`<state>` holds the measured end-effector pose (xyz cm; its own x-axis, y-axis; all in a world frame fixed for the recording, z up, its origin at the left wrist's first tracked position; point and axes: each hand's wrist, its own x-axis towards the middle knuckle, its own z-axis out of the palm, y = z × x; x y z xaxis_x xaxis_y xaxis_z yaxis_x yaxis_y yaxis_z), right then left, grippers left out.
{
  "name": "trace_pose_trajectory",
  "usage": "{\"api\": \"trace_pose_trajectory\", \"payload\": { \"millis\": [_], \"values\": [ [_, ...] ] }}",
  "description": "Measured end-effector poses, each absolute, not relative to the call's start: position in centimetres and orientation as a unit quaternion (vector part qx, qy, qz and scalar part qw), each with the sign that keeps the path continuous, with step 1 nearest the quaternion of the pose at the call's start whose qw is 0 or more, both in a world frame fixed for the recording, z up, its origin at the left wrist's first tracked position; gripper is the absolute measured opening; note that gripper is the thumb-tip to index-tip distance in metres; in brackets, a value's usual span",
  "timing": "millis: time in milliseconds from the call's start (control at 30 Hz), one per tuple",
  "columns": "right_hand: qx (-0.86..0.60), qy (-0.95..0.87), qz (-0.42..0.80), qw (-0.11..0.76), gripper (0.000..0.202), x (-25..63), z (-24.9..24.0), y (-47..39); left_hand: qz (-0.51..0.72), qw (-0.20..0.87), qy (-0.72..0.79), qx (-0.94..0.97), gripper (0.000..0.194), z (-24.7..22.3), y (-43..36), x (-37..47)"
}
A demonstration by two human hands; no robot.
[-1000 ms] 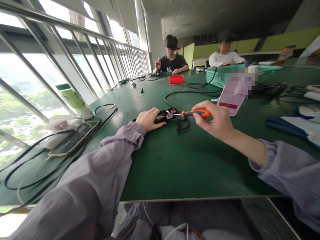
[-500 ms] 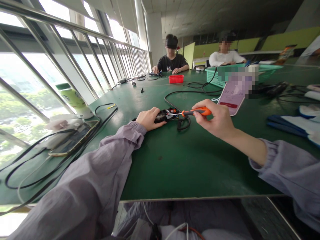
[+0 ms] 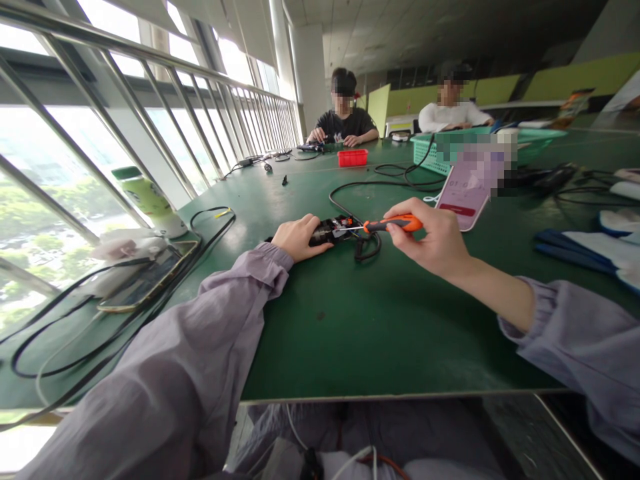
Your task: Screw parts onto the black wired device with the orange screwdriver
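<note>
My left hand point(image 3: 299, 238) is closed over a black corded device point(image 3: 324, 232), pressing it to the green table point(image 3: 320, 360). The device's right part is opened up, with wires and small orange and metal parts showing. An orange and black screwdriver point(image 3: 395, 223) lies nearly level in the closed fingers of my right hand point(image 3: 433, 237). Its thin shaft points left, the tip among the exposed parts; exactly what it touches is too small to tell. A black cable point(image 3: 369, 255) loops beside the device and runs back across the table.
A phone point(image 3: 467, 193) leans against a green basket point(image 3: 431, 157) at the right. Behind the device sits a red tray point(image 3: 353, 158). Blue and white gloves point(image 3: 580, 250) lie far right. Left are a bottle point(image 3: 150, 203), a phone point(image 3: 150, 280) and cables. Two people sit across the table.
My hands, the device and the screwdriver stay almost where they were. Across the table, the hand of the person in black has shifted slightly.
</note>
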<state>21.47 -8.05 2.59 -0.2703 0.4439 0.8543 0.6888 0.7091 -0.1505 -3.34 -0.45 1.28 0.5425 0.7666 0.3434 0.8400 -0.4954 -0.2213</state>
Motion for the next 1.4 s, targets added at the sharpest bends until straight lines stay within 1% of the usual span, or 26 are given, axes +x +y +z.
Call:
{"api": "trace_pose_trajectory", "payload": {
  "millis": [233,400,667,1033,1233,1267,1333,1367,1400],
  "values": [
    [-0.339,-0.774,-0.15,0.513,0.004,21.55,3.04,-8.29,-0.1,0.189,-0.467,-0.858,0.046,1.29,-0.45,-3.35],
    [-0.349,-0.789,-0.125,0.489,0.005,21.44,2.79,-8.08,-0.099,0.198,-0.465,-0.857,0.046,1.18,-0.3,-3.39],
    [-0.345,-0.778,-0.145,0.505,0.004,21.39,2.85,-8.22,-0.1,0.191,-0.468,-0.857,0.047,1.2,-0.36,-3.35],
    [-0.357,-0.782,-0.117,0.497,0.003,20.8,2.61,-8.22,-0.1,0.212,-0.459,-0.857,0.046,1.17,-0.29,-3.34],
    [-0.386,-0.763,-0.127,0.503,0.014,20.89,3.18,-8.57,-0.107,0.253,-0.422,-0.864,0.045,1.06,-0.3,-3.31],
    [-0.383,-0.762,-0.131,0.505,0.013,20.92,3.15,-8.59,-0.106,0.256,-0.419,-0.865,0.045,1.03,-0.27,-3.33],
    [-0.365,-0.769,-0.14,0.506,0.004,20.89,3.0,-8.62,-0.106,0.256,-0.418,-0.865,0.045,0.99,-0.23,-3.37],
    [-0.354,-0.772,-0.144,0.507,0.008,20.84,2.9,-8.63,-0.106,0.253,-0.419,-0.866,0.045,0.99,-0.23,-3.38],
    [-0.345,-0.774,-0.148,0.51,0.015,20.78,2.81,-8.65,-0.106,0.25,-0.42,-0.866,0.045,1.0,-0.23,-3.36]
  ]
}}
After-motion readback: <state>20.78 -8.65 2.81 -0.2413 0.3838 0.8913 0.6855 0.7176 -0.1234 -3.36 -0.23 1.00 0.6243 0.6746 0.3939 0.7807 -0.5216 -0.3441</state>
